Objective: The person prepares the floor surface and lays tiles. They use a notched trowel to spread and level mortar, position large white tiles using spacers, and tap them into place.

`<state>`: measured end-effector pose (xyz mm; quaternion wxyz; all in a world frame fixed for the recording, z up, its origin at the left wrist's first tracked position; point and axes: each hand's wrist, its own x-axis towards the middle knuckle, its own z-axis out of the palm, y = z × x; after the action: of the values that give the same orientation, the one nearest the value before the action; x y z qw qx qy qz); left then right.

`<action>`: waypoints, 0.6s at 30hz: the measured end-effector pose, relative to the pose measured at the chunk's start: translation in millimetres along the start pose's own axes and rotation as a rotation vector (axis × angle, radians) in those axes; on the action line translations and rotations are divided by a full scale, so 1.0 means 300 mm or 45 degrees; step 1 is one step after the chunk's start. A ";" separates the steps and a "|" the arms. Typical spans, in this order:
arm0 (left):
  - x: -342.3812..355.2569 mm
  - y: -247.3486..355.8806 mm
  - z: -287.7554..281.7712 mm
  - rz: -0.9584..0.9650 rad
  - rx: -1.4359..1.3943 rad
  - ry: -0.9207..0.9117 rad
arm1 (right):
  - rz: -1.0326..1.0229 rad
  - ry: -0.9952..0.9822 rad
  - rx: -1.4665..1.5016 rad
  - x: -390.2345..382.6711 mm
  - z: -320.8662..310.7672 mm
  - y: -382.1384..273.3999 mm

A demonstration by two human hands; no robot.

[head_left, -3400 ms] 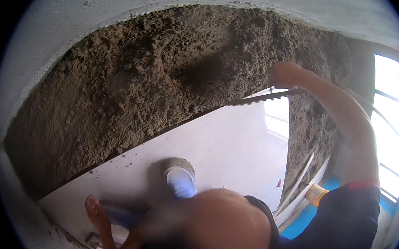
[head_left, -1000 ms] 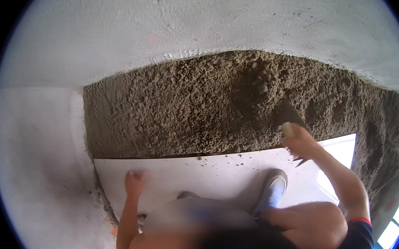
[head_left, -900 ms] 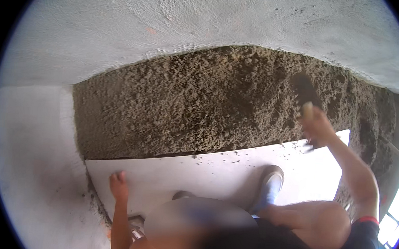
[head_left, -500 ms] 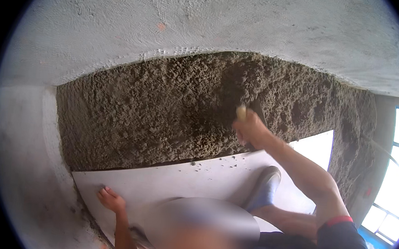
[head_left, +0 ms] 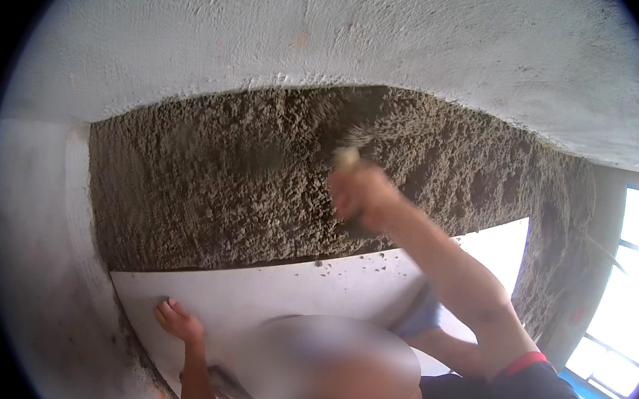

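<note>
My right hand (head_left: pixel 364 195) is closed round the pale handle (head_left: pixel 347 158) of a trowel, over a bed of coarse brown-grey mortar (head_left: pixel 209 192). Motion smears hand and tool, and the blade is mostly hidden. A smoother dark strip lies in the mortar just beyond the hand. At the lower left my left hand (head_left: pixel 179 322) rests on a large white tile or board (head_left: pixel 254 287), fingers curled in; a tiny dark thing shows at the fingertips, too small to name.
A rough grey plastered wall (head_left: pixel 331 30) borders the mortar at the far side, another (head_left: pixel 37 209) at the left. Mortar crumbs (head_left: pixel 344 266) lie on the white surface. A bright window (head_left: pixel 629 273) is at the right. My lower leg (head_left: pixel 453 350) is bent under my right arm.
My right hand has moved left and slightly away with the trowel. A smoother strip now shows in the mortar beyond it. My left hand has stayed in place.
</note>
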<state>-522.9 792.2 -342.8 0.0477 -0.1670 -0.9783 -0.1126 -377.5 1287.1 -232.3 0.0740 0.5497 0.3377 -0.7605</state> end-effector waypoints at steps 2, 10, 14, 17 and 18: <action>0.004 -0.027 -0.010 -0.010 0.008 -0.006 | -0.076 -0.070 -0.829 -0.152 0.221 0.017; 0.005 -0.037 -0.015 0.024 0.003 0.008 | -0.551 0.281 -2.380 -0.352 0.012 -0.045; 0.000 -0.023 0.003 0.027 -0.056 0.066 | -0.756 0.399 -2.823 -0.133 0.063 -0.217; -0.021 -0.054 0.013 0.018 -0.056 0.058 | -0.729 0.412 -2.991 0.027 -0.038 -0.298; -0.018 -0.071 0.016 0.013 -0.049 0.059 | -0.613 0.467 -2.920 0.012 -0.094 -0.327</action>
<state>-525.5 772.0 -352.7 0.0679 -0.1703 -0.9737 -0.1351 -404.0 1379.5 -197.8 0.3289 0.1854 0.9224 0.0820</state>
